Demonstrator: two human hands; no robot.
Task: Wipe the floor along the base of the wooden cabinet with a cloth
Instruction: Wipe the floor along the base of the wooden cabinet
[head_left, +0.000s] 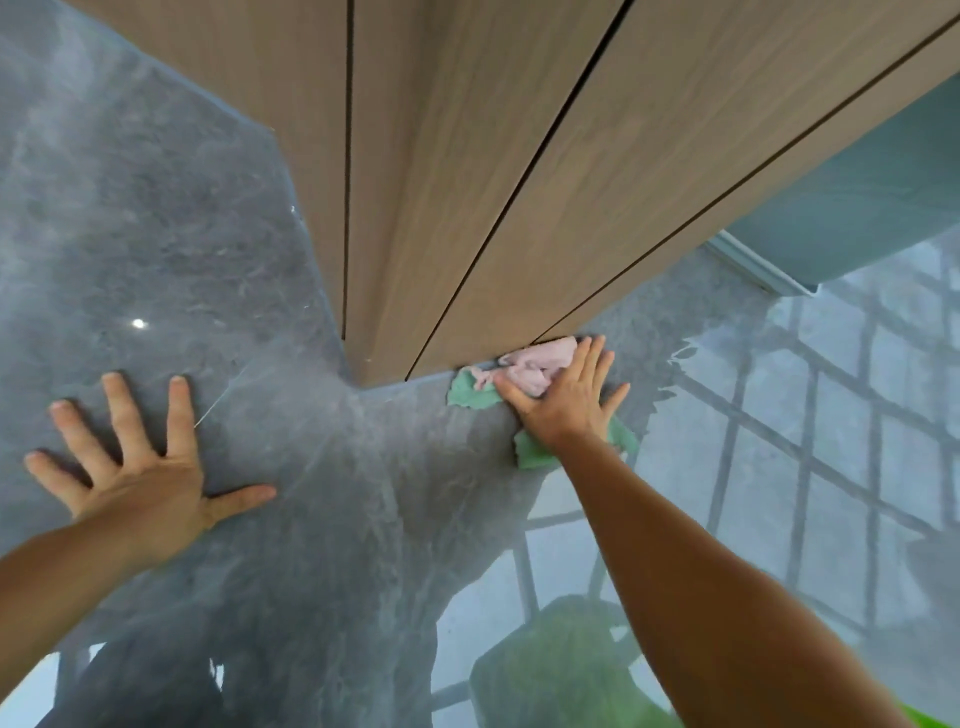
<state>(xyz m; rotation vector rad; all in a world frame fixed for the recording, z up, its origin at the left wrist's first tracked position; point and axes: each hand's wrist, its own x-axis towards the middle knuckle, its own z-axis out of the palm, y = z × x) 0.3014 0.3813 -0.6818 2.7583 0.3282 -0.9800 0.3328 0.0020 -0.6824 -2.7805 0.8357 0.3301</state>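
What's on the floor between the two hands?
Nothing: in the head view, only bare glossy grey marble floor lies between the left hand and the right hand pressing the pink-and-green cloth.

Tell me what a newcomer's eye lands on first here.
The pink and green cloth, pressed flat under the right hand against the base of the wooden cabinet. Then the left hand, spread on the glossy grey floor at lower left, which mirrors a window grid at right.
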